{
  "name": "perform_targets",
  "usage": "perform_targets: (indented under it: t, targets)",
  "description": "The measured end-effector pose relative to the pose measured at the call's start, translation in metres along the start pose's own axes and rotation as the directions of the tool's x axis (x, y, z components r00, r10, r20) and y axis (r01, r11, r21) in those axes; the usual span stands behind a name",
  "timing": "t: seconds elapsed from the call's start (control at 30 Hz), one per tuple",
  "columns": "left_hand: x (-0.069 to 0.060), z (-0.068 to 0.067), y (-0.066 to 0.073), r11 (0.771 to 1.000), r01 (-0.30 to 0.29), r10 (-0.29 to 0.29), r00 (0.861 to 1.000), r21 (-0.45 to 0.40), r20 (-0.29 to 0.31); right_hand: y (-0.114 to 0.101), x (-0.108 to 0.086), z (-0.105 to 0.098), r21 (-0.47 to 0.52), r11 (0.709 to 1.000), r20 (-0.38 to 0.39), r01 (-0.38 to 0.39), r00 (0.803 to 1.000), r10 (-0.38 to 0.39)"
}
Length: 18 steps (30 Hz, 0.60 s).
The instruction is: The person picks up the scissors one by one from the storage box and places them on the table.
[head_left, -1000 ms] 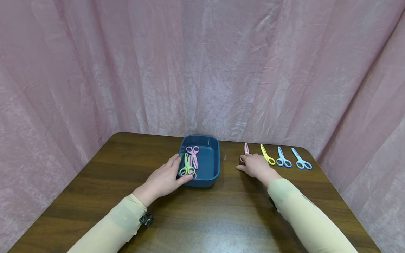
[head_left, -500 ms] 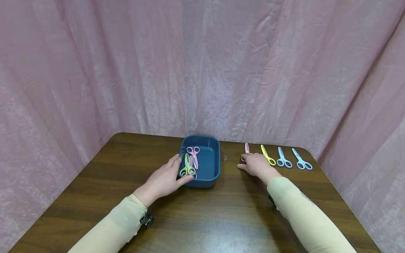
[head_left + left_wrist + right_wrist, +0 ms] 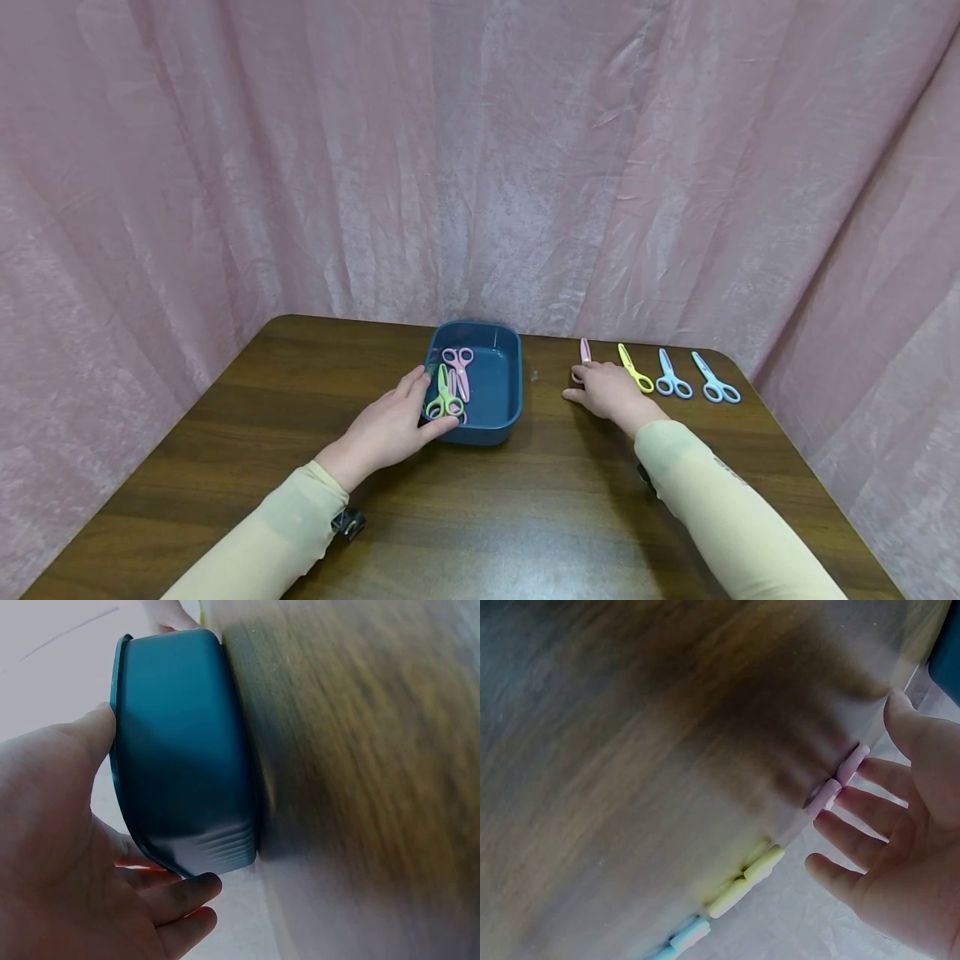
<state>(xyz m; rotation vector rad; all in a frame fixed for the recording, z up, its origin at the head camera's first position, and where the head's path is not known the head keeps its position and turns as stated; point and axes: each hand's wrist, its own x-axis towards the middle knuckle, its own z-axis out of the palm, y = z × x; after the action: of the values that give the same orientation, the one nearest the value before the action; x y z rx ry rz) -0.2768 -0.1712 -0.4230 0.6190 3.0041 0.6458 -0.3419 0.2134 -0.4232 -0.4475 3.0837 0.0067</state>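
Observation:
My left hand point(image 3: 384, 429) rests at the near left corner of a dark blue plastic bin point(image 3: 519, 379), thumb and fingers spread and touching its rim. Inside, on the left, lie green-handled scissors point(image 3: 443, 390) over pink scissors point(image 3: 460, 371) and other partly covered pink ones. To the right of the bin, my right hand point(image 3: 611, 392) is over another pair of pink scissors point(image 3: 586, 348). Its extended fingertips touch the pink handles point(image 3: 825, 796) in the right wrist view; the thumb stands apart. From above, that hand hides part of those handles.
Yellow scissors point(image 3: 636, 371), blue scissors point(image 3: 671, 377) and a second blue pair point(image 3: 714, 379) lie in a row right of the right hand, blades toward the back. Everything stands on a brown wooden table point(image 3: 480, 517). Pink curtains point(image 3: 480, 167) hang behind and at both sides.

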Motion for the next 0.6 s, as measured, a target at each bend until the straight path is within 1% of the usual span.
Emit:
perform_targets:
  t: [0.27, 0.43, 0.6]
  targets:
    - [-0.001, 0.0, 0.0, 1.0, 0.009, -0.009, 1.0, -0.002, 0.009, 0.005, -0.004, -0.002, 0.052, 0.998, -0.042, 0.036, 0.999, -0.034]
    - [0.0, 0.0, 0.0, 1.0, 0.003, -0.003, 1.0, 0.002, 0.008, 0.016, -0.004, -0.002, 0.068, 0.995, -0.11, 0.075, 0.992, -0.068]
    - [0.0, 0.0, 0.0, 1.0, -0.001, 0.001, 1.0, 0.003, 0.002, 0.016, -0.004, -0.004, 0.068, 0.992, -0.149, 0.109, 0.984, -0.098]
